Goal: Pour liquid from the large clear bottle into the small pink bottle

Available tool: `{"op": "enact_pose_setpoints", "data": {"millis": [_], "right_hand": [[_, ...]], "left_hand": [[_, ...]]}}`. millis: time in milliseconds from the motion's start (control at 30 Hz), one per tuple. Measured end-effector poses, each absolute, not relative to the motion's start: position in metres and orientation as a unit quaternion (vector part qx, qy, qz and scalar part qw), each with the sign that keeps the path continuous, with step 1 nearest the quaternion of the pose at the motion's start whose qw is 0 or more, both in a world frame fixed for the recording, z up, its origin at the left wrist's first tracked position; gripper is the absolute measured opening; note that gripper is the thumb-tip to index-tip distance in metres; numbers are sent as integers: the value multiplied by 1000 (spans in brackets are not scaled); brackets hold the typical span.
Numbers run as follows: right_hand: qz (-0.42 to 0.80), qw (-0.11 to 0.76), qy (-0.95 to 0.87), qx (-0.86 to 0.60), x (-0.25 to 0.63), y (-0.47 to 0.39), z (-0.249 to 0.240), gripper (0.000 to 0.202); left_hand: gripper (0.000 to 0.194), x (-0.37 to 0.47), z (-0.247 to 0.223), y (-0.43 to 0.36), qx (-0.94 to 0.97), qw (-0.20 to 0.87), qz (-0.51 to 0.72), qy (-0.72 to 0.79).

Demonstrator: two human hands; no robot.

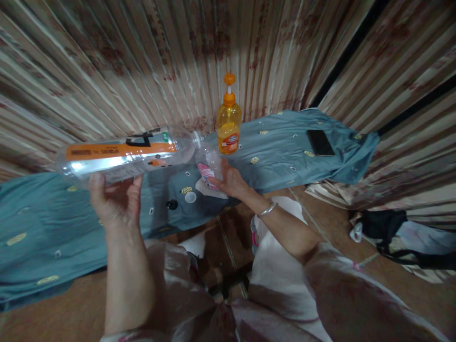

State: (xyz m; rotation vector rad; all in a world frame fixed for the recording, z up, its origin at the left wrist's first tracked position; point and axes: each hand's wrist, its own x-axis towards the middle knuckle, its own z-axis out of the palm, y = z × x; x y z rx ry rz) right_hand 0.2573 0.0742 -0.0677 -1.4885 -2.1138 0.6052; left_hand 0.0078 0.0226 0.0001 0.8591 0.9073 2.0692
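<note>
Your left hand (117,202) was cupped under a large clear bottle (121,154), thumb and fingers spread along its underside, palm up. That bottle lay almost level in the air, base to the left, neck to the right, with an orange, black and silver label facing you. Your right hand (231,180) was closed round the side of a small clear bottle (205,168) with a pink label; it stood above the near part of the cloth, leaning a little to the left. The large bottle's neck met the small one's top in your view; whether the two mouths touched, you could not tell. A silvery bracelet (267,209) ringed your right wrist.

Below the small bottle you had a whitish flat piece (213,191), material unclear. Just to the left, on the blue-green cloth (274,173) with its yellow pineapple print, lay a pale round disc (190,197) and, beside it, a small black round object (172,204).

Beyond your right hand an orange-topped pump bottle (229,126) stood upright, amber liquid inside. Farther right, a dark phone (320,142) lay flat on the cloth. Behind ran a pleated, flowered curtain (178,47). To your right, dark and pale fabric (388,228) lay heaped by the brown tiled floor (320,204).
</note>
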Motion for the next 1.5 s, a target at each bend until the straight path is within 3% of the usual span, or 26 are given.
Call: {"op": "enact_pose_setpoints", "data": {"millis": [1267,1500], "right_hand": [[242,242,-767,-542,257,72,-63,61],[244,235,-766,-547,257,72,-62,60]], "left_hand": [[58,9,2,25,330,358,794,365],[52,10,3,25,334,357,793,362]]}}
